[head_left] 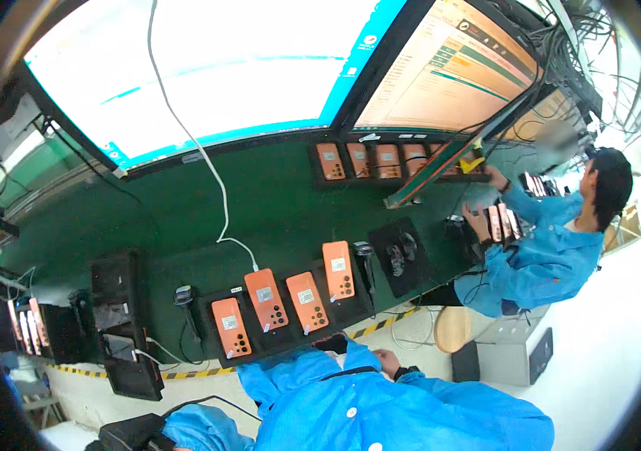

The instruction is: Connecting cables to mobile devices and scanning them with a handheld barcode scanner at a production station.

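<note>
While one tray (275, 342) bears four phones (306, 302), we cannot tell the grip of our half-hidden right hand (387, 362). Our left hand is hidden.

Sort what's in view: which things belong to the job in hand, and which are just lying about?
Likely in the job:
four orange phones
black tray holding them
white cable reaching one phone

Apparently just lying about:
round wooden stool
pale grey box
</note>
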Available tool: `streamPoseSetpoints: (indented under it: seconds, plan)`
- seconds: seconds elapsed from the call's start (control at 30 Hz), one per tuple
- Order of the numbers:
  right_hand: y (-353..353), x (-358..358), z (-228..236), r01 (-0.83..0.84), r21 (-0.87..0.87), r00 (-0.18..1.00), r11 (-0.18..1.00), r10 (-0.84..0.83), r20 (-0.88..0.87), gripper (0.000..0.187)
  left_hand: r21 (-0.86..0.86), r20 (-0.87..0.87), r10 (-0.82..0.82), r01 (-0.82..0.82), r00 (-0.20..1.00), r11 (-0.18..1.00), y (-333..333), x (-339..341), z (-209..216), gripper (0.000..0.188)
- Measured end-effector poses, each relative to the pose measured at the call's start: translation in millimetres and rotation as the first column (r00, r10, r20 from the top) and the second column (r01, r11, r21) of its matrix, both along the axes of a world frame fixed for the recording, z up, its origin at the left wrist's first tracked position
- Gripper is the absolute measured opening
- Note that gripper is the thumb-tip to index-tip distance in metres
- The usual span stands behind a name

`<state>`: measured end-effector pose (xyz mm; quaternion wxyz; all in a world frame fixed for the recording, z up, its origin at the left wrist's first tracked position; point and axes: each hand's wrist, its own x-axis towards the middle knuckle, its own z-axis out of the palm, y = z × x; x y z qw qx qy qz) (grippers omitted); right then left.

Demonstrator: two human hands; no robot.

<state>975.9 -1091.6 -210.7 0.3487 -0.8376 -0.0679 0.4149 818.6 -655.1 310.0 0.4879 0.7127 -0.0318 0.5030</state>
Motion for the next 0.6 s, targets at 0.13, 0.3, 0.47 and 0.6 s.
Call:
streamPoseSetpoints:
  seconds: [0.13,0.3,0.47,0.6]
  plan:
    - [41,52,12,0.064,0.105,0.971,0.992,-0.037,-0.236,0.032,-0.039,-0.057,0.128,-0.131,0.990,0.991,-14,-15,-3,0.023]
    - [51,67,-17,-0.178,0.067,0.970,0.982,0.187,-0.158,0.030,-0.071,-0.125,0.196,-0.206,0.973,0.976,-35,-12,-6,0.022]
    - [39,93,-33,-0.534,-0.023,0.845,0.845,0.534,0.032,0.028,-0.177,-0.144,0.268,-0.291,0.953,0.940,-58,-28,-32,0.021]
    - [49,79,-40,-0.632,-0.017,0.775,0.775,0.632,-0.023,0.028,-0.214,-0.248,0.276,-0.330,0.929,0.919,-72,-43,-47,0.021]
